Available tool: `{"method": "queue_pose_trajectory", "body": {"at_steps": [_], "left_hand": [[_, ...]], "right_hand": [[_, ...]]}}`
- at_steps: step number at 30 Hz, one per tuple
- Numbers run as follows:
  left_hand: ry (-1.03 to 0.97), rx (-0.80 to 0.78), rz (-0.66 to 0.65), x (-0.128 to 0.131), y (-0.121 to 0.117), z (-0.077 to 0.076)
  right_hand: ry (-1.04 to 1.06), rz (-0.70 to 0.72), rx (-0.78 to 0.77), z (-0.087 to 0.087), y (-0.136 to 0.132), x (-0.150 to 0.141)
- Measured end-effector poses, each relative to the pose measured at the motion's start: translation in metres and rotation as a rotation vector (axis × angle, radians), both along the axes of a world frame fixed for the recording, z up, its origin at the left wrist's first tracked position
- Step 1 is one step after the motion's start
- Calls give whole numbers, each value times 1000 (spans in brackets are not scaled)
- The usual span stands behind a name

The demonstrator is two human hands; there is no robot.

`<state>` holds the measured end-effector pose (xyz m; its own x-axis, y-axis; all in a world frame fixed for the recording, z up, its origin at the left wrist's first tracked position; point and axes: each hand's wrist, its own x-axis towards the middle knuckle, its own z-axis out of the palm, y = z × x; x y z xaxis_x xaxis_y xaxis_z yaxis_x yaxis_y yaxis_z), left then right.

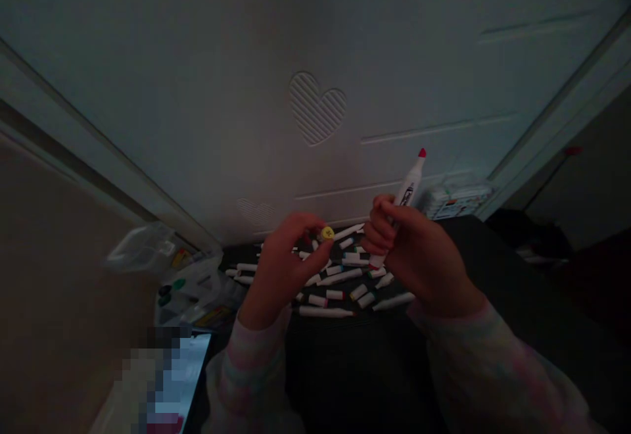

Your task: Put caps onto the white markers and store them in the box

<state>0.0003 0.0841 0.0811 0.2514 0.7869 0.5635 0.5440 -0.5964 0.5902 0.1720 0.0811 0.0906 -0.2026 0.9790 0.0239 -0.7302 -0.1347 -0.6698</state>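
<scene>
above the spread of loose white plastic markers and caps (340, 277), the left hand (283, 266) pinches a small cap with a round yellow end (328, 234), that end turned toward the wearer, probably so its marking can be read. over the spread's right side, the right hand (426, 253) curls round the barrel of a white plastic marker with a bare red nib (411, 181), angled upward, likely to keep the nib clear of the skin.

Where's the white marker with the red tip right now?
In the head view, the white marker is right of centre, held in the right hand with its red tip pointing up. The left hand is to its left.
</scene>
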Motion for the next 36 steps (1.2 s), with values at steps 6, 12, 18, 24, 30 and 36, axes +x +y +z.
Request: {"method": "queue_pose_trajectory", "body": {"at_steps": [6,12,18,24,30,36], "left_hand": [[65,-132,117,-15,18,-14],[-107,-223,-19,-20,17,-15],[-212,-243,-94,-16,10,-11],[-191,-215,-62,-14,7,-8],[-51,-120,-22,-12,3,-3],[6,-87,-15,-10,-2,3]], "right_hand": [[-32,-8,-20,-3,2,0],[-73,12,-69,-6,5,-4],[-103,35,-82,-9,4,-6],[-121,31,-80,-6,4,-6],[-107,52,-82,-7,4,-7],[-138,47,-98,-6,2,-8]]}}
